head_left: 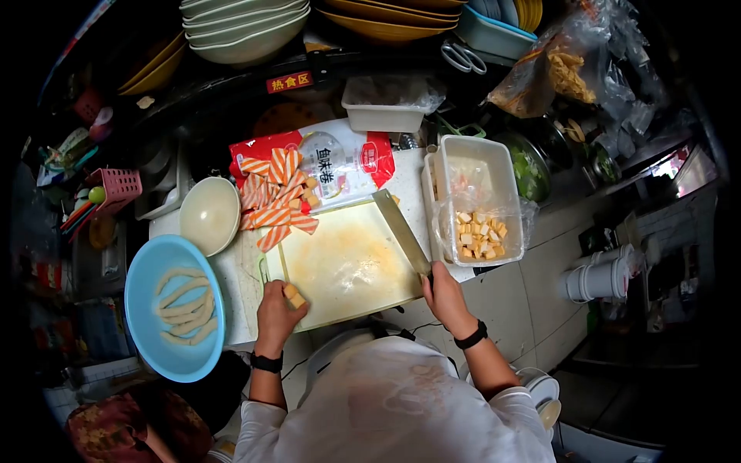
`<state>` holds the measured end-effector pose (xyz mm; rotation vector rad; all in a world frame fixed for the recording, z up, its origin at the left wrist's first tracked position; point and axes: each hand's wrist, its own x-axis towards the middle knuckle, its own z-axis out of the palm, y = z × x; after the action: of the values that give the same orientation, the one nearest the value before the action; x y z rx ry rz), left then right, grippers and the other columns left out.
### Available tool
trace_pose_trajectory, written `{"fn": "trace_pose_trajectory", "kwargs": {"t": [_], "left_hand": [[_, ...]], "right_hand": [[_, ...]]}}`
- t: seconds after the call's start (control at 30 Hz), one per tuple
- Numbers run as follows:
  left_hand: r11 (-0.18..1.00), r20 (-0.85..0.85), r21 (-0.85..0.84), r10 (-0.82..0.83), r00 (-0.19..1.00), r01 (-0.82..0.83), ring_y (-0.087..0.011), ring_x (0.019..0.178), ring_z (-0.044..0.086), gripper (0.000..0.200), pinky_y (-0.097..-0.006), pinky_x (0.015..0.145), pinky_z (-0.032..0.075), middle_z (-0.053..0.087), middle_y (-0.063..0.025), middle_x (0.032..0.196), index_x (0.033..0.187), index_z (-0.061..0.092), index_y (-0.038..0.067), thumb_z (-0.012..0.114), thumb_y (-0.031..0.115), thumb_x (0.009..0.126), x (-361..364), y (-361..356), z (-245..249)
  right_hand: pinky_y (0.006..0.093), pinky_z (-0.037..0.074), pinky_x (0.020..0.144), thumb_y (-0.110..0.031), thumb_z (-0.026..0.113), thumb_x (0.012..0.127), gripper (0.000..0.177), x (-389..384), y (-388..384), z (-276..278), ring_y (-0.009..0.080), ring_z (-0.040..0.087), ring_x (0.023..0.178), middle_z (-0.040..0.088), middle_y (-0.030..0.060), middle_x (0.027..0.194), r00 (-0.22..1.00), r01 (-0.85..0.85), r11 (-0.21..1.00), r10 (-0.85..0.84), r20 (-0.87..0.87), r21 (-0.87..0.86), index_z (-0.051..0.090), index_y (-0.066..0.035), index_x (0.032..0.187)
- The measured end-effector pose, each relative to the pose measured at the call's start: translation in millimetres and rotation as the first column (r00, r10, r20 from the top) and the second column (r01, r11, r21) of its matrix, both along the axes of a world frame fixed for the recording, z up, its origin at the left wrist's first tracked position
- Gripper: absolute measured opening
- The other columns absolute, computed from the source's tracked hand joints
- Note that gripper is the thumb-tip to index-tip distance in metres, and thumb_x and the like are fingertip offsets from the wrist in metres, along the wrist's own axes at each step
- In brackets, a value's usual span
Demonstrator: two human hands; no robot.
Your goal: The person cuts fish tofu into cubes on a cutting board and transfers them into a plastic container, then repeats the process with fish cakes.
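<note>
My right hand [448,297] is wrapped round the handle of a kitchen knife [403,235], whose broad blade lies along the right side of the cutting board [340,255]. At the board's near left corner, my left hand [278,318] is closed on small tan food blocks [293,295]. Crumpled orange-and-white striped wrappers [270,193] are heaped past the board's far left corner, with a few tan blocks among them. They partly cover a red-and-white printed food bag [363,158]. To the right, a white plastic tub [482,170] holds cut tan cubes [480,238].
On the left stand a blue basin [139,309] with pale dough-like strips [185,305] and a cream bowl [210,216]. A white container [382,116] sits behind the bag. Stacked bowls [247,35] and scissors [463,58] occupy the shelf above. Another person's patterned clothing [116,424] shows lower left.
</note>
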<state>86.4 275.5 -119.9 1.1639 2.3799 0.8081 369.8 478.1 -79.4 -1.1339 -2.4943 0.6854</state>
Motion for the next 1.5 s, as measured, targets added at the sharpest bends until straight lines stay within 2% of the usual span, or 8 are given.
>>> {"fn": "trace_pose_trajectory", "kwargs": {"t": [0.37,0.47,0.73,0.97,1.07,1.17,1.27,1.5], "left_hand": [[0.991,-0.035,-0.037,-0.132,0.991,0.131,-0.0360,0.087,0.059,0.052,-0.0438,0.071,0.052,0.051,-0.0150,0.100,0.103,0.049,0.004,0.082,0.022,0.067,21,32,-19],[0.988,0.009,-0.037,-0.147,0.989,0.147,-0.0350,0.087,0.058,0.050,-0.0433,0.073,0.051,0.051,-0.0149,0.099,0.102,0.049,0.004,0.081,0.020,0.067,26,39,-16],[0.971,-0.005,0.104,-0.218,0.976,0.217,-0.0351,0.085,0.060,0.049,-0.0431,0.071,0.052,0.050,-0.0141,0.099,0.101,0.050,0.004,0.081,0.020,0.067,58,91,-36],[0.977,-0.061,0.049,-0.203,0.977,0.206,-0.0325,0.094,0.059,0.059,-0.0414,0.072,0.054,0.050,-0.0140,0.104,0.105,0.049,0.002,0.086,0.027,0.066,78,123,-59],[0.983,0.020,0.085,-0.167,0.986,0.165,-0.0358,0.095,0.059,0.062,-0.0423,0.077,0.052,0.053,-0.0161,0.107,0.110,0.050,0.000,0.087,0.022,0.065,74,114,-38],[0.961,-0.026,0.177,-0.209,0.978,0.211,-0.0327,0.097,0.059,0.060,-0.0407,0.076,0.053,0.052,-0.0129,0.112,0.115,0.051,0.004,0.084,0.016,0.066,70,104,-44],[0.894,-0.082,0.289,-0.335,0.939,0.344,-0.0306,0.099,0.059,0.046,-0.0394,0.078,0.053,0.055,-0.0099,0.110,0.108,0.057,0.005,0.080,0.008,0.068,65,104,-44],[0.894,-0.014,0.251,-0.381,0.925,0.372,-0.0282,0.103,0.059,0.032,-0.0355,0.086,0.050,0.060,-0.0101,0.106,0.099,0.063,0.004,0.077,0.002,0.070,61,107,-46]], "right_hand": [[0.0530,0.049,0.061,-0.008,0.057,0.090,0.017,-9,-19,10,0.0461,0.060,0.073,0.057,0.0287,0.085,0.999,0.016,0.999,-0.014,0.044,-0.034,0.045,0.001,0.097],[0.0533,0.049,0.062,-0.006,0.055,0.088,0.016,-8,-5,-35,0.0466,0.060,0.074,0.057,0.0287,0.086,0.981,-0.077,0.994,0.091,0.172,-0.082,0.044,0.002,0.095],[0.0526,0.048,0.064,-0.004,0.054,0.088,0.013,-15,-23,-17,0.0477,0.059,0.074,0.057,0.0278,0.085,0.995,-0.044,0.987,0.058,0.084,-0.156,0.042,0.002,0.091],[0.0520,0.048,0.065,-0.006,0.054,0.088,0.014,-20,-21,-30,0.0468,0.059,0.075,0.057,0.0272,0.084,0.985,-0.122,0.981,0.138,0.105,-0.148,0.043,0.001,0.091],[0.0512,0.049,0.065,-0.006,0.053,0.088,0.013,-22,-20,-29,0.0466,0.060,0.074,0.057,0.0273,0.085,0.979,-0.137,0.976,0.159,0.127,-0.168,0.043,0.001,0.091],[0.0511,0.049,0.065,-0.005,0.052,0.087,0.011,-24,-19,-25,0.0464,0.060,0.073,0.058,0.0271,0.084,0.977,-0.143,0.971,0.169,0.127,-0.194,0.043,0.001,0.091],[0.0508,0.049,0.064,-0.004,0.051,0.086,0.011,-26,-20,-21,0.0456,0.060,0.072,0.058,0.0266,0.082,0.971,-0.150,0.962,0.187,0.151,-0.228,0.044,0.002,0.091],[0.0504,0.049,0.064,-0.003,0.052,0.085,0.011,-25,-19,-13,0.0446,0.061,0.072,0.058,0.0256,0.081,0.965,-0.163,0.943,0.214,0.153,-0.290,0.044,0.001,0.091]]}}
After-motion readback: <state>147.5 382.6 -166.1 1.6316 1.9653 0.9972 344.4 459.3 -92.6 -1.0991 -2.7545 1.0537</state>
